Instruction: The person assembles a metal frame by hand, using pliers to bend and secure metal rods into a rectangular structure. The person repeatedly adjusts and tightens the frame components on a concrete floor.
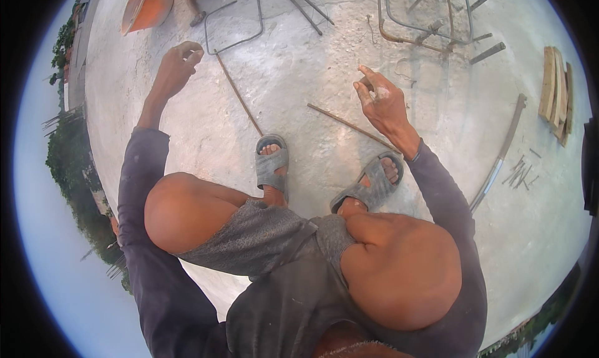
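Note:
My left hand [177, 66] is raised over the pale concrete, fingers loosely curled with a gap to the thumb and nothing visible in them. Just beyond it lies a bent square of thin steel bar [234, 44], a stirrup with one end unjoined. My right hand [382, 102] hovers to the right, fingers bent and tips apart; I see no object in it. A thin rusty rod [238, 93] runs from below the stirrup to my left sandal [272, 163]. A shorter rusty rod [352, 127] lies between my right hand and right sandal [372, 184].
Upright rebar with stirrups [430, 36] stands at the far right. Two crossed bars [304, 5], a hammer-like tool [196, 11] and orange buckets [150, 8] are at the back. Wooden boards [554, 89], a long flat strip [505, 142] and short metal pieces [519, 174] lie right.

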`<state>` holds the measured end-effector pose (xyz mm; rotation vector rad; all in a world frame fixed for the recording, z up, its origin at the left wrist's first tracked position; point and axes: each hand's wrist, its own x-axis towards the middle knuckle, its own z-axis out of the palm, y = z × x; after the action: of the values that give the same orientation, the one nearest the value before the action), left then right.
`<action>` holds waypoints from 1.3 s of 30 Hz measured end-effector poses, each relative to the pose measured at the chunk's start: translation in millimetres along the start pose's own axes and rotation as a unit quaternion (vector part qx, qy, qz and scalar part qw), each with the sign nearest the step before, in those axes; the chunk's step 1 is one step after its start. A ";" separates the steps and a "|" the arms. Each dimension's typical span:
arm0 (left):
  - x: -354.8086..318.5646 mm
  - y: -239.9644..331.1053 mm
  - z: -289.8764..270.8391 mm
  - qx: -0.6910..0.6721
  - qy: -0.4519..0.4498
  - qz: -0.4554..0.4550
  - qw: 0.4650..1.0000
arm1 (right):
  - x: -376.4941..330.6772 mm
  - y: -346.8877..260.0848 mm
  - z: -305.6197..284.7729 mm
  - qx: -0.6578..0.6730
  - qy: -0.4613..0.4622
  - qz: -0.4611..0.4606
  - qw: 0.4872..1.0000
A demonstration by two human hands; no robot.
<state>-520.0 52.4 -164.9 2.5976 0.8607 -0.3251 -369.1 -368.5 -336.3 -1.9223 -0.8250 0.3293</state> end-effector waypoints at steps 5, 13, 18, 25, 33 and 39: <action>27.9 -74.9 56.2 0.206 -0.174 0.007 0.963 | -116.3 13.1 18.3 -0.125 -0.021 -0.007 0.992; 19.7 -80.9 136.2 -0.127 -0.214 -0.051 0.967 | -106.3 19.1 80.5 -0.147 -0.020 -0.028 0.989; -34.5 -17.2 203.6 -0.358 -0.321 -0.091 0.872 | -98.0 18.1 81.9 -0.168 -0.098 -0.059 0.979; -61.1 22.7 250.9 -0.291 -0.239 -0.080 0.923 | -66.4 7.4 80.6 -0.128 0.013 -0.065 0.990; -48.7 -100.8 228.9 -0.185 0.011 -0.314 0.931 | -61.3 10.1 92.0 -0.133 0.046 -0.019 0.990; -28.9 -112.2 239.5 -0.211 -0.044 -0.271 0.938 | -75.8 1.2 110.8 -0.084 0.013 0.000 0.996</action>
<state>-634.5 18.3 -402.6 1.9089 1.4302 -0.3528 -484.8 -344.0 -399.8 -2.0784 -0.8593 0.2395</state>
